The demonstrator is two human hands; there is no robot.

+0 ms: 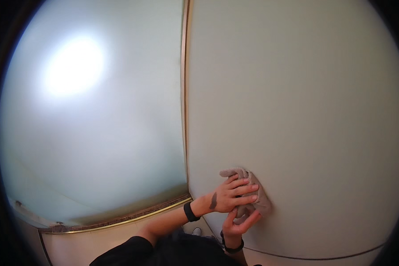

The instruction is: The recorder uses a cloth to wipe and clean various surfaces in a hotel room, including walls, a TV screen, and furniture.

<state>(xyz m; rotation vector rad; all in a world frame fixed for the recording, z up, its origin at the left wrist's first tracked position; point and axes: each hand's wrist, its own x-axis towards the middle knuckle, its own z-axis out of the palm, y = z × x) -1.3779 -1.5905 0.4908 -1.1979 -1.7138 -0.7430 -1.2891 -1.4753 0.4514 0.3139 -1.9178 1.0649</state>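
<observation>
A folded greyish-pink cloth (pixel 263 199) lies against the large pale panel (pixel 286 116) in front of me. My left hand (pixel 234 194) rests on top of it with fingers spread, pressing it to the panel; a dark mark shows on the back of this hand and a black band on the wrist. Just below, my right hand (pixel 239 224) has its thumb and fingers curled at the cloth's lower edge. Whether its fingers pinch the cloth is hard to tell. A black band is also on the right wrist.
Left of the panel runs a narrow brown frame strip (pixel 185 99), beside a frosted glass panel (pixel 119 133) with a bright light patch. A brass-coloured edge (pixel 119 221) borders the glass at its foot. Pale floor (pixel 96 242) and a shoe (pixel 197 231) show below.
</observation>
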